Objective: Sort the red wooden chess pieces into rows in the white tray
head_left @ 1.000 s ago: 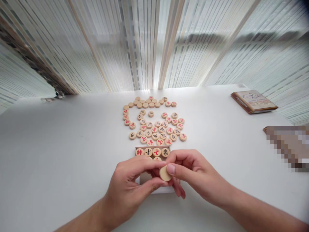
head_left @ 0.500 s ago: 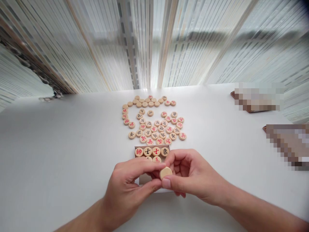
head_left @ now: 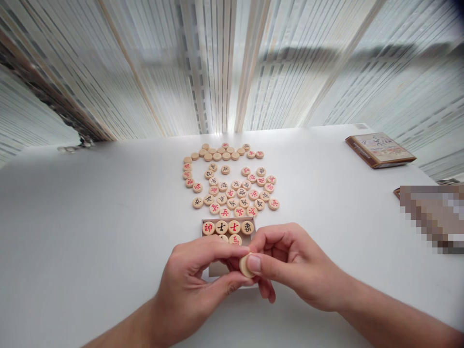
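Between the fingertips of my left hand and my right hand is one round wooden Chinese chess piece, its blank side partly showing. My left thumb and forefinger pinch its left side, while my right thumb presses on its face. Just below and behind the hands lies an open shallow box, partly hidden by them. Its far row holds several pieces, among them a red-marked one and a black-marked one at the right end. A second row, with a red-marked piece, is half covered by my left hand.
Beyond the box, many loose chess pieces lie spread over the white table, some blank side up. A brown-edged flat box sits at the far right, with a blurred-out object nearer. Vertical blinds hang behind the table.
My right thumb has slid up and over the piece's face, and the piece has tilted and dropped slightly between the fingers. The loose pieces and the box have stayed in place.
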`<state>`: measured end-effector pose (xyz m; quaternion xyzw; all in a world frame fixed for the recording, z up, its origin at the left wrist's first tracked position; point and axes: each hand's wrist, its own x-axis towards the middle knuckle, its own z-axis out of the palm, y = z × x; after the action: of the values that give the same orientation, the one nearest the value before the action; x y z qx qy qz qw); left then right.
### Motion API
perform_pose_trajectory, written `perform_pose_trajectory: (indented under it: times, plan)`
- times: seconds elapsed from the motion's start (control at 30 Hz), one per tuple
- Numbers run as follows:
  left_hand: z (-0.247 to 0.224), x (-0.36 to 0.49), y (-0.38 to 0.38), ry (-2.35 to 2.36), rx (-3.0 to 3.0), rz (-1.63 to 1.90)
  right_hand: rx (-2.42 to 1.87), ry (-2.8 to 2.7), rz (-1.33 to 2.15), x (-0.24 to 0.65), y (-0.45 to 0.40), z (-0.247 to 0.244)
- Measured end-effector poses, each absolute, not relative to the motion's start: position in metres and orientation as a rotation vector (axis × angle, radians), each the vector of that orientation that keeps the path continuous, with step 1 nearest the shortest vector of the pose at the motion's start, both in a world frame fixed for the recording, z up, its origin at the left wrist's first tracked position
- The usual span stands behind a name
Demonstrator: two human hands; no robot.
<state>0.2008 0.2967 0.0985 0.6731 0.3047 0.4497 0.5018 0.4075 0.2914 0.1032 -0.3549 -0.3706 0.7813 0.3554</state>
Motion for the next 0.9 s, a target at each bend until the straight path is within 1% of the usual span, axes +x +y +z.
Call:
perform_pose_trajectory:
  times: [0.37, 0.73, 0.9]
  plan:
    - [0.0936, 0.1961, 0.2945, 0.74, 1.506, 1.056, -0.871, -1.042, 1.889, 0.4084, 0.2926, 0.1041]
    - [0.0937, 0.1962, 0.2936, 0.874, 1.323, 1.004, -0.906, -1.065, 1.841, 0.4081, 0.2924, 0.1002]
    - [0.0956, 0.1976, 0.2949, 0.906, 1.406, 1.04, -0.931, -1.071, 1.829, 0.4072, 0.2933, 0.1024]
